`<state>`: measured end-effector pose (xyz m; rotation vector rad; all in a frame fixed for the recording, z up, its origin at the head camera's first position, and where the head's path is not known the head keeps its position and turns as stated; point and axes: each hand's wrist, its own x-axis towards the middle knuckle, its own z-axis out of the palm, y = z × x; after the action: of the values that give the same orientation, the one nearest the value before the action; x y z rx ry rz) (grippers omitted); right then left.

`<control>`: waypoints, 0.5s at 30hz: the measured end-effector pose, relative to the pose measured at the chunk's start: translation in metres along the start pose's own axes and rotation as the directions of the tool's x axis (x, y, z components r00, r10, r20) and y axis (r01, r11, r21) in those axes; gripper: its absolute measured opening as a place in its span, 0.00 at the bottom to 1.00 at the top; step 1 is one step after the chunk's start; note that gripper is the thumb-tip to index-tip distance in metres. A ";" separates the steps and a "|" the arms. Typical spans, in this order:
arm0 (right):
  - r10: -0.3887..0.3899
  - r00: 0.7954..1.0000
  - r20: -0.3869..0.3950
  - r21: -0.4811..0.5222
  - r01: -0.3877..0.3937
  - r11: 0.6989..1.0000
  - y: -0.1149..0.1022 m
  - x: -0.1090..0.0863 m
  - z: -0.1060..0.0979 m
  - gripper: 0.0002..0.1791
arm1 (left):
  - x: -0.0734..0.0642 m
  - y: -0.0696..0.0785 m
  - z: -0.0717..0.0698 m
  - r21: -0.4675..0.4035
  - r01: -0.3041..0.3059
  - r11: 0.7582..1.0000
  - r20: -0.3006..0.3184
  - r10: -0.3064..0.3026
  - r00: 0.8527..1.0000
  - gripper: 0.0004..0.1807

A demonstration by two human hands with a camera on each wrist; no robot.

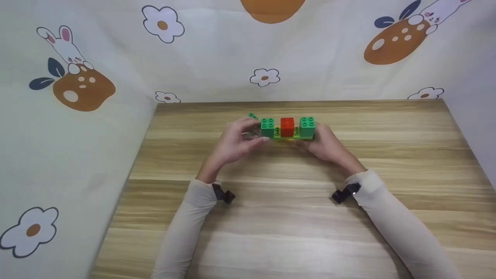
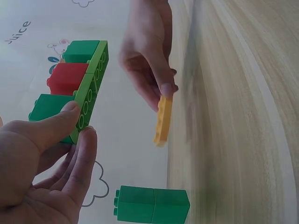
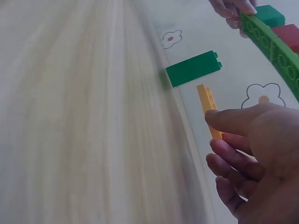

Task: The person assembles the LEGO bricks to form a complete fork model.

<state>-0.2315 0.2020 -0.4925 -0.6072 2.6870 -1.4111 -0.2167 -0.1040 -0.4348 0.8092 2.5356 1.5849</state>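
Note:
My left hand [image 1: 238, 141] pinches one end of a light green building-block plate [image 2: 93, 77] between thumb and fingers. On the plate's studs sit a red brick [image 1: 287, 127] in the middle and a green brick at either end, one near the left hand [image 1: 267, 128] and one near the right [image 1: 307, 127]. The plate is held up off the table, its hollow underside showing in the left wrist view. Below it, my right hand [image 3: 266, 149] pinches a thin yellow plate [image 3: 206, 105] at one end, apart from the green plate.
Two green bricks [image 2: 152, 204] stacked together stand on the wooden table [image 1: 286, 217], behind my left hand in the head view. A patterned cloth wall [image 1: 217, 46] rises at the table's back edge. Dark wrist-camera mounts [image 1: 224, 193] sit at the cuffs.

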 end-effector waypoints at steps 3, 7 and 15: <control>-0.007 1.000 0.015 -0.025 0.007 1.000 -0.003 -0.007 -0.004 0.23 | 0.000 -0.002 0.000 -0.023 -0.003 1.000 0.001 0.003 1.000 0.22; 0.014 0.999 0.050 -0.041 -0.012 0.999 -0.006 -0.018 -0.007 0.20 | 0.001 -0.003 -0.001 -0.031 0.006 0.999 0.008 -0.006 1.000 0.22; 0.016 0.987 0.162 -0.091 -0.001 0.996 -0.007 -0.036 -0.004 0.22 | 0.000 -0.005 0.002 -0.004 0.034 0.999 0.013 -0.034 0.999 0.22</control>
<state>-0.1969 0.2147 -0.4900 -0.6849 2.6319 -1.1867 -0.2181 -0.1040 -0.4399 0.7683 2.5227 1.5695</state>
